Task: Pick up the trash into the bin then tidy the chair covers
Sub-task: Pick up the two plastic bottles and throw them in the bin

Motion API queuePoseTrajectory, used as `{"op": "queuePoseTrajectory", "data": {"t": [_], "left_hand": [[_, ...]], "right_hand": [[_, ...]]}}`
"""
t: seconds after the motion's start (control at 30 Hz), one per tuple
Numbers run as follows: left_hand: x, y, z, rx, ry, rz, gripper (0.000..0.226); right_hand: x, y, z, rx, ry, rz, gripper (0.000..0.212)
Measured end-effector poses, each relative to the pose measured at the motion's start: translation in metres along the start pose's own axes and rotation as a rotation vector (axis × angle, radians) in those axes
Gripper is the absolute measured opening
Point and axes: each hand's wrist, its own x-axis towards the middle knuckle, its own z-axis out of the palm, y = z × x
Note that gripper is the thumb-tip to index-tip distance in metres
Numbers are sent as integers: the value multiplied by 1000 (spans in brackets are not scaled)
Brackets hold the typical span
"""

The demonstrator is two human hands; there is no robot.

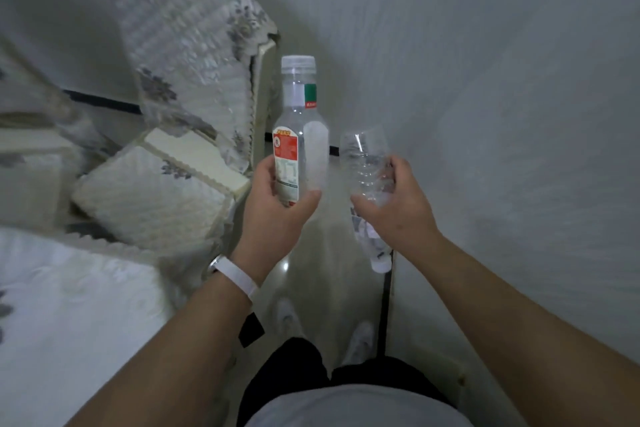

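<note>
Left hand wraps around a smooth clear plastic bottle with a red label, upright. Right hand grips a crinkled, ribbed clear bottle, cap pointing down. Quilted floral chair covers sit rumpled off to the left.

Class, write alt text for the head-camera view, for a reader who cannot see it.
A person holds an empty plastic bottle in each hand: a capped, labelled bottle upright in the left hand, a crumpled clear bottle in the right hand. Chairs with quilted floral covers stand on their left.
</note>
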Motion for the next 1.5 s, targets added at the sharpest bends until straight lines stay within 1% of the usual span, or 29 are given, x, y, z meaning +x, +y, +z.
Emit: {"op": "queuePoseTrajectory", "data": {"t": [0.1,0.23,0.43,0.57,0.6,0.67,0.7,0.87,0.93,1.0,1.1,1.2,1.27,1.3,1.4,1.5], "left_hand": [[-2,11,-33,-19,59,17,52],[2,23,-71,-63,123,1,59],[5,32,-105,-52,288,-21,56],[2,29,-113,-23,427,-81,56],[1,29,-113,-21,466,-98,56],[-1,31,-111,-26,558,-143,56],[-3,33,-109,-28,605,-169,56],[-28,40,-103,-39,826,-268,59],[-43,42,-101,-48,940,-285,55],[-63,43,-102,-45,1054,-302,54],[-102,41,-104,-53,1190,-342,60],[-145,42,-105,-100,1332,-345,56],[-175,40,-105,-120,1406,-343,54],[-192,39,-105,-129,1441,-339,54],[-245,28,-108,-155,1543,-346,57],[-301,15,-113,-177,1622,-366,53]], "right_hand": [[0,-38,5,-10,-21,-82,55],[11,-83,15,-33,-82,-173,61],[36,-120,42,-69,-211,-298,64],[58,-133,67,-22,-346,-347,57],[64,-135,73,-12,-390,-355,59],[75,-142,87,3,-490,-368,78],[80,-146,92,4,-540,-374,83],[94,-171,115,-32,-760,-498,76],[91,-182,124,-40,-844,-539,71],[80,-192,135,-53,-924,-585,70],[49,-203,149,-74,-1039,-664,69],[6,-210,165,-117,-1153,-733,74],[-30,-213,177,-137,-1230,-792,66],[-49,-214,181,-148,-1265,-811,66],[-108,-216,195,-183,-1340,-876,77],[-164,-215,207,-232,-1400,-957,78]]}}
